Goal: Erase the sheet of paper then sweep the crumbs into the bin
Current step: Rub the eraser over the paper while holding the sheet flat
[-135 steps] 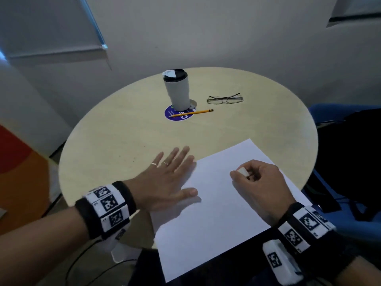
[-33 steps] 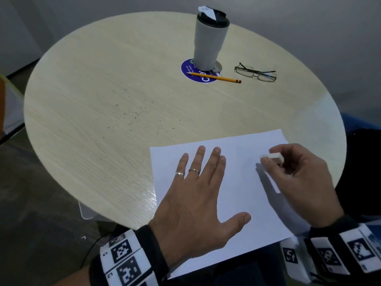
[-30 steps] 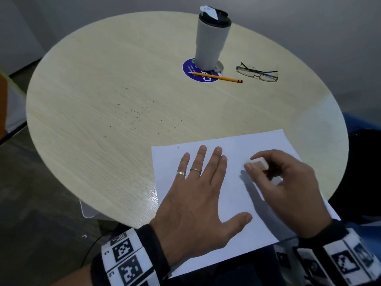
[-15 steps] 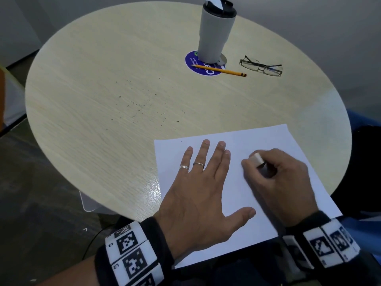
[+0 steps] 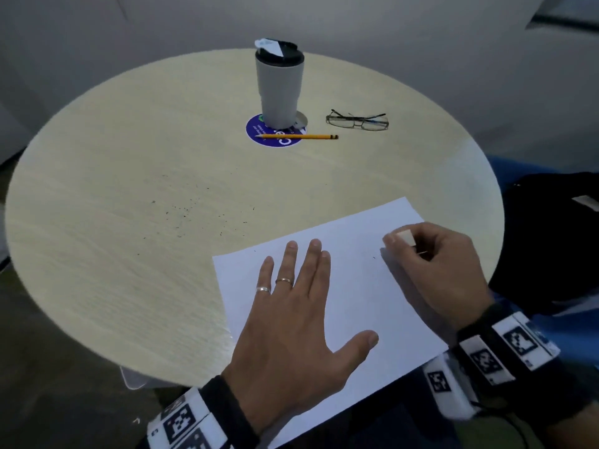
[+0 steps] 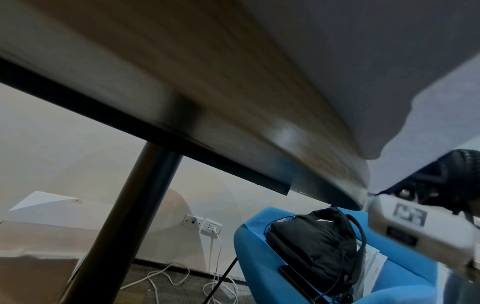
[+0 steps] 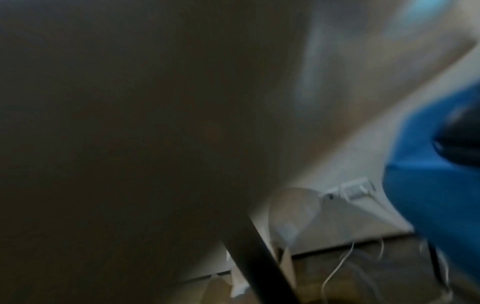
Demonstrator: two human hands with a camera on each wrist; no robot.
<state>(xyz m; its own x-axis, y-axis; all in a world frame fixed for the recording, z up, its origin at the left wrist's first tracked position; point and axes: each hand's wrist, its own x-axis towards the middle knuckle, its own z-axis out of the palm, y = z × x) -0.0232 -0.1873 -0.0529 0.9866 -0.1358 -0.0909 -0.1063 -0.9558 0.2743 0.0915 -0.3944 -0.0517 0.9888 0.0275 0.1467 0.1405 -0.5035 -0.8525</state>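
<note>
A white sheet of paper (image 5: 350, 280) lies at the near right of the round wooden table (image 5: 129, 270), its near edge hanging over the rim. My left hand (image 5: 291, 315) lies flat on the sheet with fingers spread, pressing it down. My right hand (image 5: 431, 267) pinches a small white eraser (image 5: 405, 238) over the sheet's far right corner. Dark eraser crumbs (image 5: 184, 215) are scattered on the table left of the sheet. Both wrist views look under the table and show no fingers. No bin is clearly in view.
A grey travel mug (image 5: 280, 85) stands on a blue round coaster (image 5: 259, 137) at the back, with a yellow pencil (image 5: 298, 136) and a pair of glasses (image 5: 356, 120) beside it. A black backpack (image 6: 311, 244) sits on a blue chair (image 6: 259, 267) to the right. Cables lie on the floor.
My right hand with the eraser has moved back toward the sheet's far right corner after rubbing nearer the middle. My left hand has stayed pressed on the sheet.
</note>
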